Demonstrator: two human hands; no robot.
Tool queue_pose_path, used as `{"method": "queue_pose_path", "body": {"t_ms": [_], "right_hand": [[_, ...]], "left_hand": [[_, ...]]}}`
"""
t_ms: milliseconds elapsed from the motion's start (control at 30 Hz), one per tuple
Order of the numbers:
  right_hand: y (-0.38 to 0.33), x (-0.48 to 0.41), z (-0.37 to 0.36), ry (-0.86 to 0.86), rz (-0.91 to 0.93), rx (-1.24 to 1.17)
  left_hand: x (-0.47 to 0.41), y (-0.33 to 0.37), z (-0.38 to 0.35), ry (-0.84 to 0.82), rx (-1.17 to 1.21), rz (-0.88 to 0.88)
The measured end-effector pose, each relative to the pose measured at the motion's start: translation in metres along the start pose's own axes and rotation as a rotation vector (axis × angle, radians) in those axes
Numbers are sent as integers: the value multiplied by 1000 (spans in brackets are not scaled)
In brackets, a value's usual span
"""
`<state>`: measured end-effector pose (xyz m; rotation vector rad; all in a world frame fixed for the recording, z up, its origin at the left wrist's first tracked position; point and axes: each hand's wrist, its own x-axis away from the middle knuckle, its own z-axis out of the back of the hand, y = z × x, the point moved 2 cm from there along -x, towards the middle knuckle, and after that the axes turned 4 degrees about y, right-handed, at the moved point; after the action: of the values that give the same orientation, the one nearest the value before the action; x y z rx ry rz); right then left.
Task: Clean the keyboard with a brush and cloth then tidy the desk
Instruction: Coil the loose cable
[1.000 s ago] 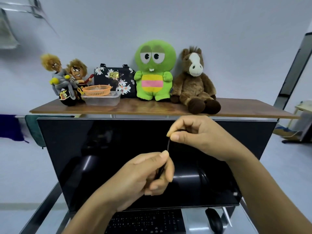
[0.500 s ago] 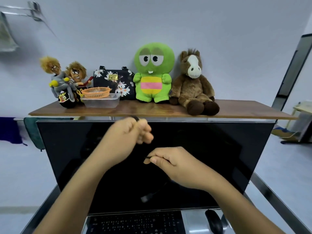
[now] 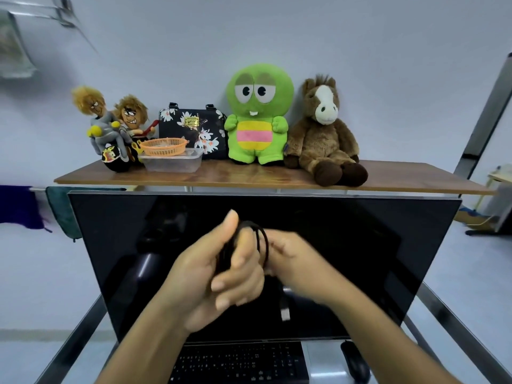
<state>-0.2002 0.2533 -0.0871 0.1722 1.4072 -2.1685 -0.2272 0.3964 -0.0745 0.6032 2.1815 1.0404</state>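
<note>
Both hands meet in front of the dark monitor (image 3: 360, 259). The left hand (image 3: 219, 275) is raised, thumb up, fingers curled around loops of a black cable (image 3: 259, 239). The right hand (image 3: 293, 261), blurred, closes on the same cable just beside it; the cable's USB plug (image 3: 284, 311) dangles below the right hand. Half a second ago the hands were apart, left high, right low; now they touch. The keyboard (image 3: 241, 361) lies below both wrists, the mouse (image 3: 356, 361) under the right forearm.
</note>
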Motion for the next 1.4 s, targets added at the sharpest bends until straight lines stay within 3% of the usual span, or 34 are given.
{"method": "queue_pose_path", "body": {"t_ms": [167, 267, 367, 467, 667, 867, 933, 1067, 1200, 1400], "right_hand": [[-4, 18, -23, -188, -20, 481], [-10, 23, -17, -202, 0, 627], [-28, 20, -1, -144, 122, 619], [-38, 13, 16, -132, 176, 522], [-34, 8, 16, -9, 255, 404], [-18, 12, 12, -91, 38, 322], [-13, 13, 11, -24, 37, 334], [1, 17, 15, 150, -53, 266], [11, 18, 16, 204, -150, 57], [26, 19, 5, 244, -322, -312]], "left_hand": [[-11, -3, 26, 494, -237, -134], [-9, -11, 38, 619, -566, -152], [-7, -19, 38, 603, -738, -110], [-6, -24, 27, 438, -767, 63], [-2, -24, 16, 346, -395, 384], [0, -27, 21, 256, -245, 510], [0, -28, 28, 300, -290, 482], [-1, -25, 36, 460, -491, 264], [2, -30, 32, 479, -806, 89], [3, -44, 26, 513, -1091, -61]]}}
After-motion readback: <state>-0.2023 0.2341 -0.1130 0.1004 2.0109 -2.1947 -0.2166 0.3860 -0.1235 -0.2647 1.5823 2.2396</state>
